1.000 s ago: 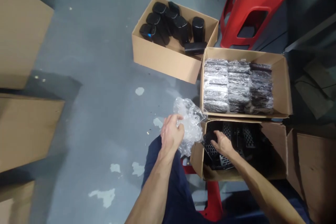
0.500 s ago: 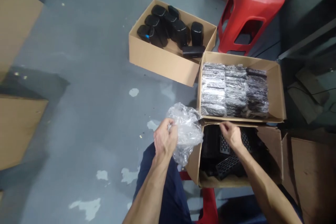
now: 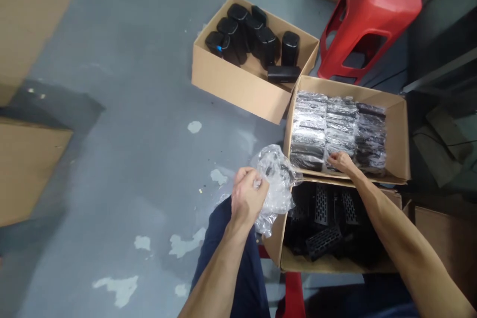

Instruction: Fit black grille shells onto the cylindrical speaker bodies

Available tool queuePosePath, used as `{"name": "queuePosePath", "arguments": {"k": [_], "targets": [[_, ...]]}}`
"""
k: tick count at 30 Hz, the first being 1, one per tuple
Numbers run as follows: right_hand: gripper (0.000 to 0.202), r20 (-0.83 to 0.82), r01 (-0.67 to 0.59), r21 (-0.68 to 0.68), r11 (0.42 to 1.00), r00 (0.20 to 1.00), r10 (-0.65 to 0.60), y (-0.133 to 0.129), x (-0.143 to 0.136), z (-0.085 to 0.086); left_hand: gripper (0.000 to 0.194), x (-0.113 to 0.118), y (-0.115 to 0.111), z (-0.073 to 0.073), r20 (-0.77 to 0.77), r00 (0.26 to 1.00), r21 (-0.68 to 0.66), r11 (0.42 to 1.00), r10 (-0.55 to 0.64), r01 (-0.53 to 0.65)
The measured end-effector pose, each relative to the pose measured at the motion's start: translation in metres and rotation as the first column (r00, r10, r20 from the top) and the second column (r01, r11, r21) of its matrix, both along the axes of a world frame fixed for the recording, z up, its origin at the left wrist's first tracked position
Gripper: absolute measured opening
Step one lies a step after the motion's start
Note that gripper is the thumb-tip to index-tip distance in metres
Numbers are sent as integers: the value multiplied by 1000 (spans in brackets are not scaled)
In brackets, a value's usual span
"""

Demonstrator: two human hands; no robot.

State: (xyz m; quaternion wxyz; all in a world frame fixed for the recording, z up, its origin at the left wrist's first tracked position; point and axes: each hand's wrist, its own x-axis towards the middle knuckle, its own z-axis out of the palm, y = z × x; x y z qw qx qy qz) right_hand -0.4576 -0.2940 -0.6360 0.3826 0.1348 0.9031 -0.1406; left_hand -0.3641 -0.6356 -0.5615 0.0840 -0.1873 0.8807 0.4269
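Note:
My left hand [image 3: 249, 190] is closed round a crumpled bunch of clear plastic bags [image 3: 276, 184], held above my knee and beside the lower box. My right hand [image 3: 341, 161] is over the front of the upper cardboard box [image 3: 397, 134], thumb and fingers pinched together at the middle column of plastic-wrapped black parts [image 3: 341, 126]. What lies between those fingertips is too small to make out. Below it, the lower cardboard box [image 3: 316, 264] holds loose black parts with slotted grilles [image 3: 323, 242].
A third cardboard box [image 3: 238, 92] with several black rounded cases [image 3: 290, 48] stands on the floor further away. Behind the upper box is a red plastic stool [image 3: 387, 5]. More cardboard boxes [image 3: 30, 169] lie at the left, and an open flap [image 3: 443, 238] at the right.
My right hand has moved up and away from the lower box to the wrapped parts in the upper box. The left hand keeps hold of the plastic bags. The whole view has shifted slightly.

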Motion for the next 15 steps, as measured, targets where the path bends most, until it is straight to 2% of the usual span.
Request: {"name": "queuePosePath", "arguments": {"k": [1,4,5,7,9,10,13,15], "targets": [[27,-51,4,-35,999,999,-5,2,5,15,10,1,1,0,-34,999,25,1000,-9,10],[27,-215,7,-160,987,976,-42,4,28,61,32,4,4,3,-97,990,146,982,-106,120],[27,-264,2,-200,980,963,-56,3,40,76,34,6,6,5,-71,985,194,966,-157,168],[27,-342,-7,-270,963,936,-89,-2,68,104,24,10,13,9,76,969,346,918,-234,195],[28,-394,-12,-321,947,911,-122,-12,103,129,8,16,26,13,241,929,511,851,-279,123],[29,-415,-12,-342,940,899,-139,-19,123,140,10,20,36,14,297,908,575,814,-297,78],[27,-468,-54,-399,915,870,-152,-51,191,171,44,38,72,18,395,830,715,699,-395,-7],[20,-486,-150,-435,888,869,-91,-76,239,189,65,56,97,21,437,742,817,570,-508,-90]]}}
